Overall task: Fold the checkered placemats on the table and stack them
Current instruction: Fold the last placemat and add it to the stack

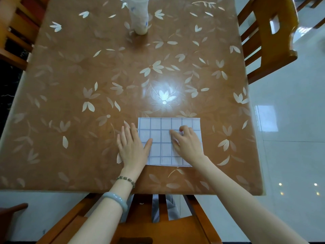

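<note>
A folded white placemat (159, 125) with a blue-grey grid lies flat near the table's front edge, slightly right of centre. My left hand (131, 147) rests flat at its left edge, fingers apart on the tablecloth, thumb lying on the mat. My right hand (186, 143) presses down on the mat's middle and right part, fingers spread, one fingertip curled near the top right. Neither hand grips the mat. I see only this one placemat; whether others lie beneath it I cannot tell.
The table (88, 85) has a glossy brown cloth with pale leaf prints. A tall white bottle-like container (139, 16) stands at the far centre. Wooden chairs stand at the right (269, 37), at the left (15, 32) and under my arms (158, 226).
</note>
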Demonstrator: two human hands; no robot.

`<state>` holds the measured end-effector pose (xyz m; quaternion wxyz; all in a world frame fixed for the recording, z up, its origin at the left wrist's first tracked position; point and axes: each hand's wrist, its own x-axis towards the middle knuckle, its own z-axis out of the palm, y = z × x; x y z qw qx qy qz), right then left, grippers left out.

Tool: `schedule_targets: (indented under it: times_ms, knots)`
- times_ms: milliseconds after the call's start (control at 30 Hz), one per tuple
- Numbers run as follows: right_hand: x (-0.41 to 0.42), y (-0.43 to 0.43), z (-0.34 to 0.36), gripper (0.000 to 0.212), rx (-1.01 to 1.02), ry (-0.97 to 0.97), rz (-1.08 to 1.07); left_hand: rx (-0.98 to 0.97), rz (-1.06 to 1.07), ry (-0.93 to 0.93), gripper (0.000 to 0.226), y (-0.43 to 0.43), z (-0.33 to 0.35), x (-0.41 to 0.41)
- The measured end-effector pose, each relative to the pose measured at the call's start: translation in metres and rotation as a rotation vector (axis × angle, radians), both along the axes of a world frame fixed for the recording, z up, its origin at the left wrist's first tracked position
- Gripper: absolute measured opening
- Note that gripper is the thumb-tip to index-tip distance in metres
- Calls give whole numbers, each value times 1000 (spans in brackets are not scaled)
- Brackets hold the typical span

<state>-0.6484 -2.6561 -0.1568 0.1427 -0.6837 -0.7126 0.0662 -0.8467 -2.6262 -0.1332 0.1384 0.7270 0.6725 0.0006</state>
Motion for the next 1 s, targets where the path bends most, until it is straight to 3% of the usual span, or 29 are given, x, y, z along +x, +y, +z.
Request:
schedule_targets:
  times_ms: [333,533,667,1000]
  knots:
    - [2,-4,3,37,-133,1,-23,-171,224,-259,85,16,12,15]
    - [0,-4,5,34,-126,24,-42,-313,-13,-565,53,29,13,-8]
    - [-3,-3,4,34,-114,44,-42,-348,-61,-606,36,32,13,-22]
    - [-68,30,7,39,-180,145,-3,-283,-144,-511,40,64,29,-91]
